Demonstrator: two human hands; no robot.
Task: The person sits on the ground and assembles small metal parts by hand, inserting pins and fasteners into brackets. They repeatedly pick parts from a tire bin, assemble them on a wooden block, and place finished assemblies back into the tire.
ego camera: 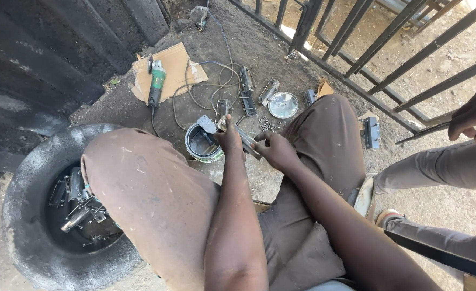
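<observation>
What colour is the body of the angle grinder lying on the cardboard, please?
Green, with a dark handle end; the angle grinder shows in the head view, on the cardboard.

Paint tin (203, 144) crowds left hand (230, 139) at 9 o'clock. Nuts (269, 125), round metal dish (283, 104), tangled cable (216, 81) block ground at 12. Knees wall both sides. Bare dirt open at 11, short of grinder (156, 81).
</observation>
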